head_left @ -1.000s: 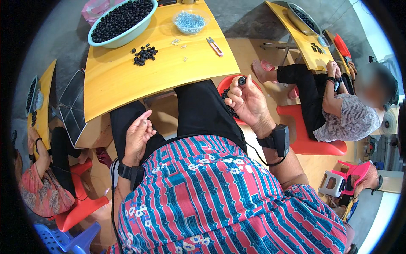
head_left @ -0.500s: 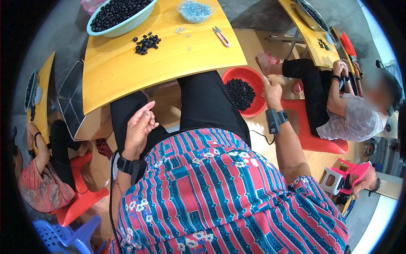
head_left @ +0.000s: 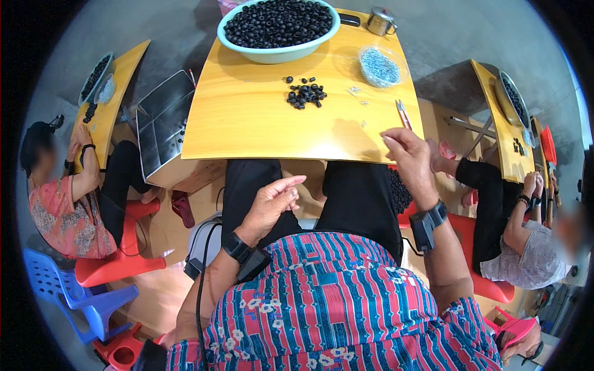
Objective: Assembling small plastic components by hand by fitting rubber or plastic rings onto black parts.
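Observation:
My left hand (head_left: pixel 272 201) is over my lap, its index finger and thumb close together and the other fingers curled. Anything in that pinch is too small to make out. My right hand (head_left: pixel 409 157) reaches over the front right edge of the yellow table (head_left: pixel 247 133), fingers bent and loosely apart, with no object visible in them. Nearest to it lie thread snips (head_left: pixel 403 115). Beyond are small clear pieces (head_left: pixel 354 91) and a loose pile of black beads (head_left: pixel 306 94). Under the right hand, a red basin (head_left: pixel 406 218) holding black beads is partly hidden.
At the back stand a pale green basin (head_left: pixel 272 57) heaped with black beads, a clear tub (head_left: pixel 382 67) of bluish pieces and a metal cup (head_left: pixel 381 21). A dark-lined box (head_left: pixel 166 123) is left of the table. Other people sit at tables on both sides.
My right hand has moved from beside the red basin up over the table's edge. The left hand stays above my lap, fingers more curled. The whole view has shifted.

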Demonstrator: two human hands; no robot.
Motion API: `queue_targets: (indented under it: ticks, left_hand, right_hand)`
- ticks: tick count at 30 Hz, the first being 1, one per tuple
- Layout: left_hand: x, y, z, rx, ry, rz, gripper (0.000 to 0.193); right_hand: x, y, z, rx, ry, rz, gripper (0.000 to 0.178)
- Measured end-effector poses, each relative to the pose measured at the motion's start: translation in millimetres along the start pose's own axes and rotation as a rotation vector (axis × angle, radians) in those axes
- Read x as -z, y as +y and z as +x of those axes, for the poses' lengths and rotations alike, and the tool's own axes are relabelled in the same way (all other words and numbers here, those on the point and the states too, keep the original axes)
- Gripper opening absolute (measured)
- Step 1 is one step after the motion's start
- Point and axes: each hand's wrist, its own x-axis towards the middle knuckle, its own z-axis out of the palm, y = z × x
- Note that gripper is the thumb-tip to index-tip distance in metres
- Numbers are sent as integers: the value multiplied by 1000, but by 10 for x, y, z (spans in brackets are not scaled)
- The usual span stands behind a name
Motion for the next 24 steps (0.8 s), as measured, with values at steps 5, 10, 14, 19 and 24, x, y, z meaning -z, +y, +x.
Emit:
queue_targets:
  ticks: [5,10,14,19,24]
  left_hand:
    - [-63,65,-18,26,27,-115,40]
    - [-33,6,6,88,-16,-186,38]
    - [-234,56,-38,102,25,-273,37]
    - [-274,108,-74,114,-17,-263,38]
    - [-308,140,-80,110,-69,-298,37]
  right_hand:
    - [-495,59,481,210,-103,-116,14]
    - [-807,161,796,280,-40,-368,17]
    - [-797,177,800,279,-13,-380,18]
    - [-860,-87,715,251,-57,-353,22]
    - [-964,-250,768,346,-116,-426,21]
